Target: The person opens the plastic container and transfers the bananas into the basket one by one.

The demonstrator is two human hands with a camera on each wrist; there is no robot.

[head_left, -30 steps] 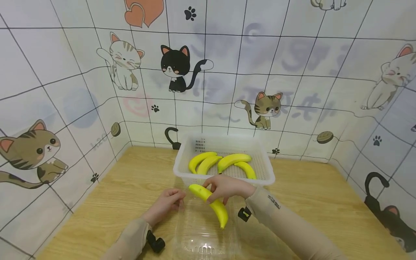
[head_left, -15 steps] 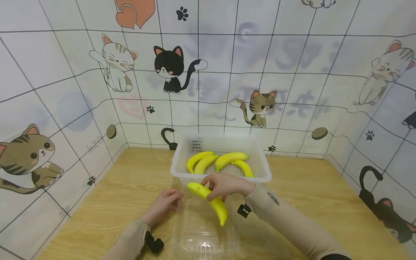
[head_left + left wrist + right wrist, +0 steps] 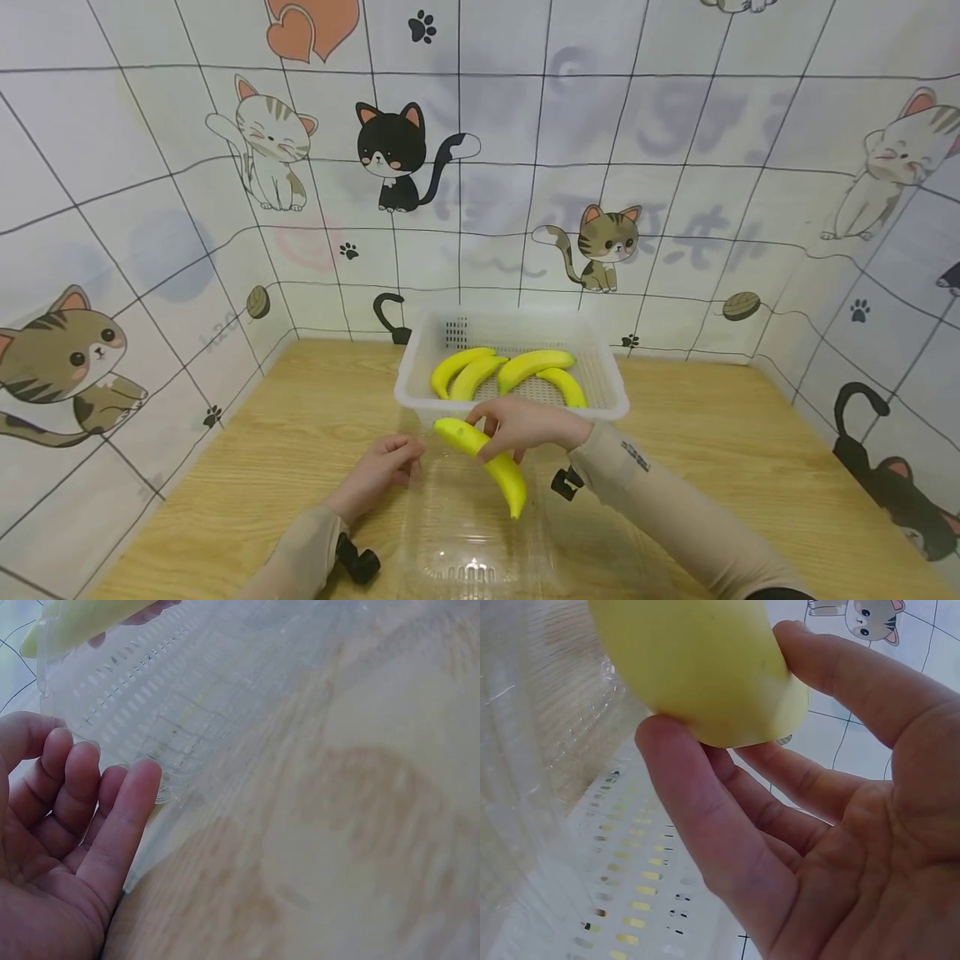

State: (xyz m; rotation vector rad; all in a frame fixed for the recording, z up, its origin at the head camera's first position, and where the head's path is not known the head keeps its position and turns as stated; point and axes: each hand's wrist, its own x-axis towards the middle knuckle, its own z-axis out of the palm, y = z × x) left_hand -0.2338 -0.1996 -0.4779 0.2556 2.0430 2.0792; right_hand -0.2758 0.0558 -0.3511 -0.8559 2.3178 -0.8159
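Note:
In the head view, my right hand (image 3: 528, 423) holds a yellow banana (image 3: 508, 487) around its middle, close over a clear plastic container (image 3: 468, 533). The banana slants, its lower end toward me. Thumb and fingers press on opposite sides of the banana (image 3: 697, 664) in the right wrist view. At the container's far left corner is my left hand (image 3: 382, 471). Seen from the left wrist, that hand (image 3: 67, 832) pinches the clear rim between thumb and curled fingers.
Right behind the container stands a white slotted plastic basket (image 3: 611, 400) with several bananas (image 3: 536, 363) lying in it. Both are on a wooden table (image 3: 697, 450). Walls covered with cat-printed sheeting (image 3: 495, 125) close off the back and both sides.
The head view has shifted slightly. Both hands, the held banana and the container keep nearly the same places relative to each other.

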